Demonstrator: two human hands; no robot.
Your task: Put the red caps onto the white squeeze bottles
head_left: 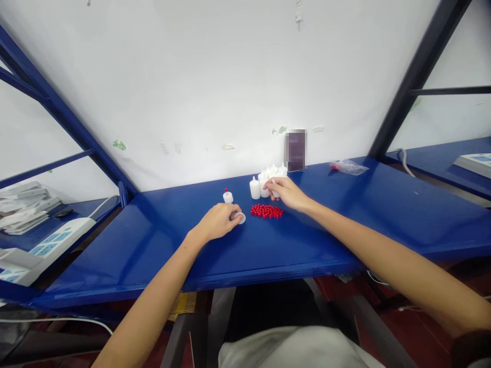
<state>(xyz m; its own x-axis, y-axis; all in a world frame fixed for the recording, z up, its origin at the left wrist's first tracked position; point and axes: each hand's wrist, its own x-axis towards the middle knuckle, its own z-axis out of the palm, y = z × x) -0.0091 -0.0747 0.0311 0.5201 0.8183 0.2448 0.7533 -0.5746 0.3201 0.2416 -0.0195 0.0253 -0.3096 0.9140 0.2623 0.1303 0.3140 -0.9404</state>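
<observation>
My left hand (219, 221) is closed around a small white bottle (241, 218), whose round end faces me, low over the blue table. Fingers pinched, my right hand (287, 192) holds another white bottle (274, 187) in front of a cluster of upright white bottles (255, 188) with pointed tips, and it partly hides them. Between the hands, a spread of small red caps (267, 211) lies on the table. Behind my left hand stands one white bottle with a red cap (227, 196) on its tip.
A dark, blurred upright object (296, 149) leans against the wall behind the bottles. On the blue table (153, 255), a clear plastic bag (349, 166) with something red lies at the back right. Power strips (57, 245) and papers are at the far left. Metal posts flank the table.
</observation>
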